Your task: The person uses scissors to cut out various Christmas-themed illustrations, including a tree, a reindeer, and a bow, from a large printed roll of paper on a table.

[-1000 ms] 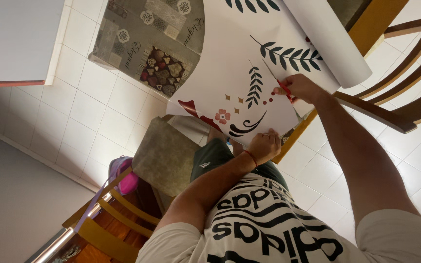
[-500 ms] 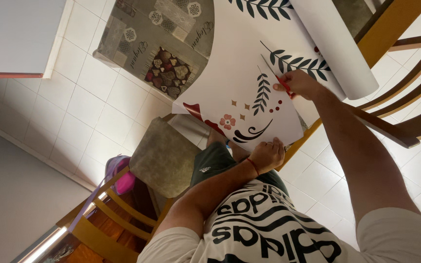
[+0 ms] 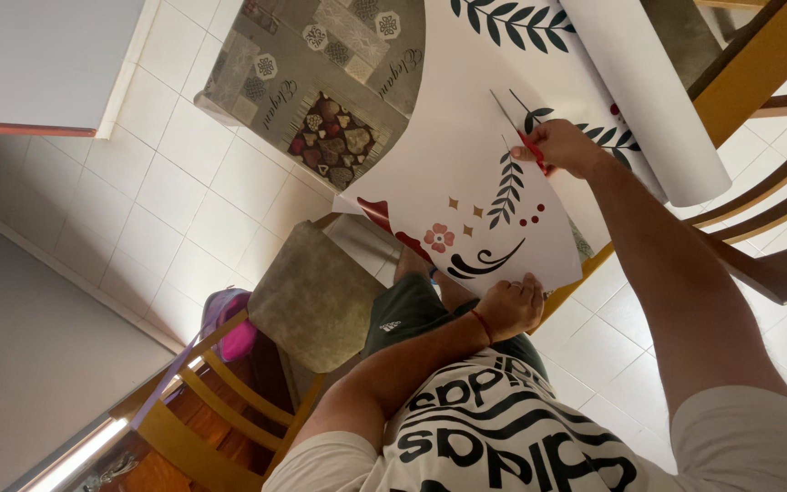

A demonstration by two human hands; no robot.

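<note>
My right hand [image 3: 568, 146] is shut on red-handled scissors [image 3: 523, 137], whose blades point up and left into a large white sheet [image 3: 448, 155]. The sheet is printed with dark leaf sprigs, a pink flower and a black swirl. My left hand [image 3: 514, 306] pinches the sheet's near edge just below the swirl. The sheet comes off a white paper roll [image 3: 653, 100] that lies on the table beyond my right hand.
A table with a grey patchwork cloth [image 3: 321, 82] lies under the sheet. A wooden chair [image 3: 767, 228] stands to the right. A cushioned wooden chair [image 3: 311, 292] with a pink bag [image 3: 229, 328] is at the left. White floor tiles [image 3: 175, 200] surround them.
The view has shifted, so sheet, roll and hands sit a little further right. My left hand has slid slightly down the sheet's edge. The scissors stay at the same leaf sprig.
</note>
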